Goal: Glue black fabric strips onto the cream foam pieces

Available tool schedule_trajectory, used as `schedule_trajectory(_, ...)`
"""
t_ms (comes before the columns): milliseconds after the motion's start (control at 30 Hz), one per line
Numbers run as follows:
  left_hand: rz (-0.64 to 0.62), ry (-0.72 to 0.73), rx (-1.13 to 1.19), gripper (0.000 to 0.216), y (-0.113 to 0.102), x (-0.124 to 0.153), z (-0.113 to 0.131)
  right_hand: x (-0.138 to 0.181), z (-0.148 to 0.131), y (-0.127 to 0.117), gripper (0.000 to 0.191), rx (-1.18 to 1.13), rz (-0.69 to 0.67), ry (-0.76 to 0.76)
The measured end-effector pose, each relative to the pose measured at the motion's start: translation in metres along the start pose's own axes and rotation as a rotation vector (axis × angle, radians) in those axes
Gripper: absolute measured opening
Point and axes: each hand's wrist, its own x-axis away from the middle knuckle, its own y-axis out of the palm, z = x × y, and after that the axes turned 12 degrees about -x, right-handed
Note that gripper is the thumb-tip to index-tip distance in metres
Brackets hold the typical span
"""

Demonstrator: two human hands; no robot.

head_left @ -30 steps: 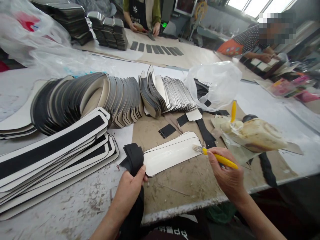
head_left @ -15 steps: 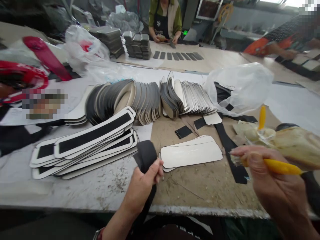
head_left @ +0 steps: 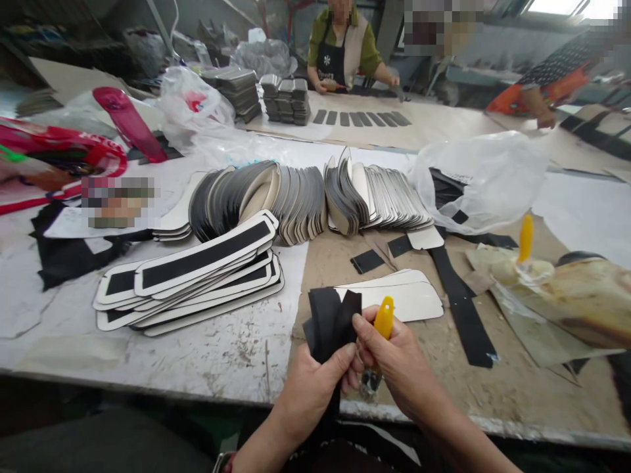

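Note:
My left hand [head_left: 315, 389] is closed round a bundle of black fabric strips [head_left: 329, 323] at the near table edge. My right hand [head_left: 392, 361] sits right beside it, fingers pinching the top strip while also gripping a yellow-handled brush [head_left: 383, 319], whose bristles point down below the hand. Just beyond both hands lies a white oblong panel [head_left: 400, 297], glossy with glue, on brown cardboard [head_left: 335, 259].
A stack of white panels with black centre strips [head_left: 197, 276] lies to the left. Fanned rows of shaped pieces [head_left: 296, 197] stand behind. A glue-crusted pot with a second yellow brush [head_left: 525, 246], a plastic bag [head_left: 483, 177] and loose black strips [head_left: 461, 305] are on the right. Other people work at the far table.
My right hand left the white panel and swung in with the brush to meet my left hand at the black strips. The view shifted left and the bundle rose.

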Motion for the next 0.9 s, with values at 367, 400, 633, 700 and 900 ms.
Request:
schedule_trajectory(367, 0.081, -0.21, -0.001, 0.037, -0.018, 0.02, -0.028, 0.006, -0.06, -0.06, 0.025, 0.239, 0.212, -0.331)
schedule_trajectory(400, 0.133, -0.223, -0.028, 0.038, -0.025, 0.019, -0.027, 0.009, -0.07, -0.068, 0.025, 0.309, 0.247, -0.314)
schedule_trajectory(633, 0.321, -0.157, -0.154, 0.034, -0.047, -0.023, -0.004, -0.008, -0.078, -0.073, 0.026, 0.863, -0.043, -0.086)
schedule_trajectory(700, 0.3, -0.162, -0.191, 0.035, -0.045, -0.038, 0.003, -0.025, -0.069, -0.061, 0.028, 0.905, -0.15, -0.032)
schedule_trajectory(900, 0.235, -0.183, -0.287, 0.023, -0.044, -0.062, 0.008, -0.073, -0.058, -0.04, 0.022, 1.238, -0.406, 0.128)
